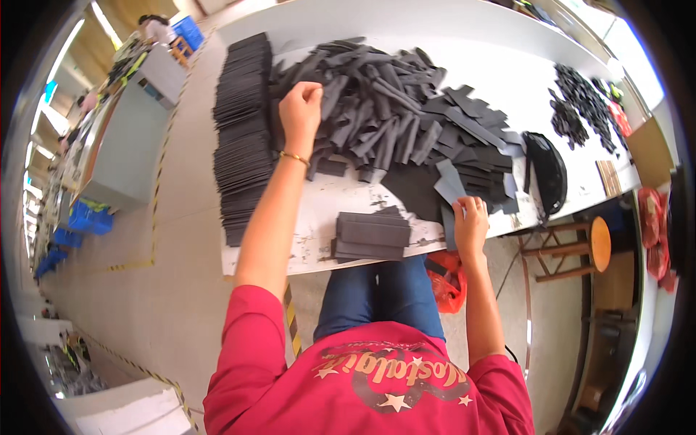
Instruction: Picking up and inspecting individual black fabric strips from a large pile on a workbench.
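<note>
My left hand (301, 109) reaches far across the white table (326, 210) into a big loose heap of dark grey foam strips (391, 109), its fingers pinched on one strip in the heap. My right hand (470, 225) rests at the table's near edge, gripping a lighter grey strip (449, 187) that points away from me. A small neat stack of grey strips (371, 235) lies between my hands at the near edge. A long tall row of stacked dark strips (241, 130) runs along the table's left side.
A black curved pouch (547, 170) lies right of the heap, with small black parts (580, 101) farther back. A round wooden stool (591, 246) and an orange bag (448, 279) sit below the table. Other workbenches (123, 138) and blue crates (87, 217) line the floor at left.
</note>
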A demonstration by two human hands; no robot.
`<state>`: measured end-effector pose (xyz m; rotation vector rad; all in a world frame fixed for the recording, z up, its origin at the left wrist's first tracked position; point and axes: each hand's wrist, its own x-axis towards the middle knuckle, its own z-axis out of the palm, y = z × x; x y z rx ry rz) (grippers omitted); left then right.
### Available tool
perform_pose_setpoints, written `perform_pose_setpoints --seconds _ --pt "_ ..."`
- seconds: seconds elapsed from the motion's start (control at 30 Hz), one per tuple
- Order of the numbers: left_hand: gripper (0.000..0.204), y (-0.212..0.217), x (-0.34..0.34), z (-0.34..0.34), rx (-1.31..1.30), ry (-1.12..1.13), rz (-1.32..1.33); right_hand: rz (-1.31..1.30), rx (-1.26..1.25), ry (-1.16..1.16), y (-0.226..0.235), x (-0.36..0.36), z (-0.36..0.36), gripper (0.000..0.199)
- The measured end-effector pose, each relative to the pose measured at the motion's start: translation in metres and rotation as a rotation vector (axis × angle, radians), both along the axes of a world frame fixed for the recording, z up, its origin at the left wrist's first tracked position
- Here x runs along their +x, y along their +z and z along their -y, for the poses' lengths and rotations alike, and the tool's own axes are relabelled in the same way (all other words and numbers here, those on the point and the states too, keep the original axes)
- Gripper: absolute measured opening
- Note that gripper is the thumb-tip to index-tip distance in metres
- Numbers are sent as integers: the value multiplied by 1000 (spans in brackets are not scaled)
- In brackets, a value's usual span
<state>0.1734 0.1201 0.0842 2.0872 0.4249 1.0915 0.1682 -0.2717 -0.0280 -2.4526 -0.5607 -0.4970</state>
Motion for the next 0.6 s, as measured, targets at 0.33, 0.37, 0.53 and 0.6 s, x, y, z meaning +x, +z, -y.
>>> perform_pose_setpoints --seconds 0.33,0.37,0.53,0.6 --pt "27 -39 45 1 486 203 -458 179 -549 122 -36 29 6 23" --pt "25 -38 41 -5 327 170 -462 182 -546 146 -34 30 6 19" --pt "17 -35 -4 -23 -660 -108 -81 284 -441 192 -27 34 7 11" --pt "17 -29 -29 5 -1131 -385 136 276 -181 202 -15 36 3 16"
